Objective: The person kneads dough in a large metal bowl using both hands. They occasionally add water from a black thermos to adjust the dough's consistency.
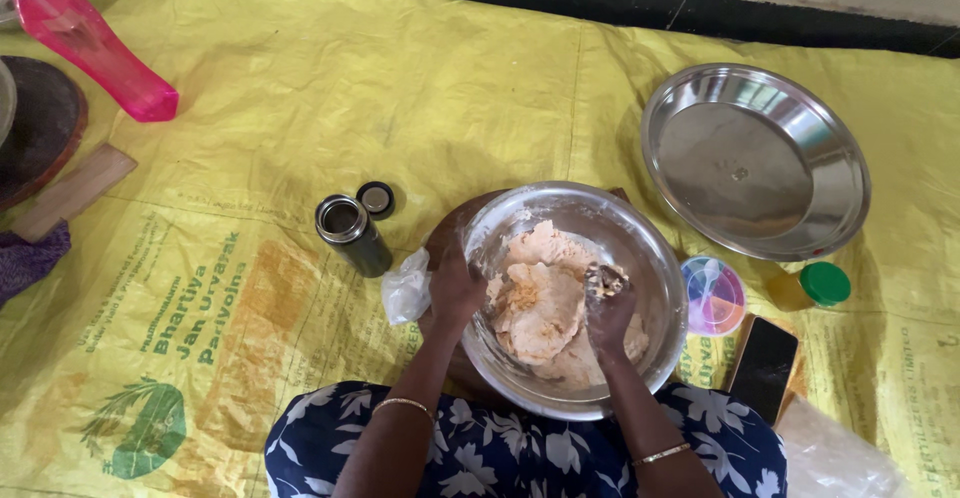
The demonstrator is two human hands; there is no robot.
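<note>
Right hand [608,308] closed in a fist, pressed into dough [540,308]; bits stick to the knuckles. Left hand [455,288] clasps the steel bowl [640,233] by its rim, near the yellow mat's [300,108] near edge. Dough looks soft, tacky, probably heavy; the bowl's rim gives the firmer hold.

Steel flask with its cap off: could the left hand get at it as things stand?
Probably yes. The left hand grips the bowl rim, and the flask stands just beyond it on the yellow sheet, with only a crumpled plastic bag nearby, off the direct path.

One steel bowl [575,203], one steel plate [755,163], one open flask [352,234], one phone [764,366], two hands [455,288].
</note>
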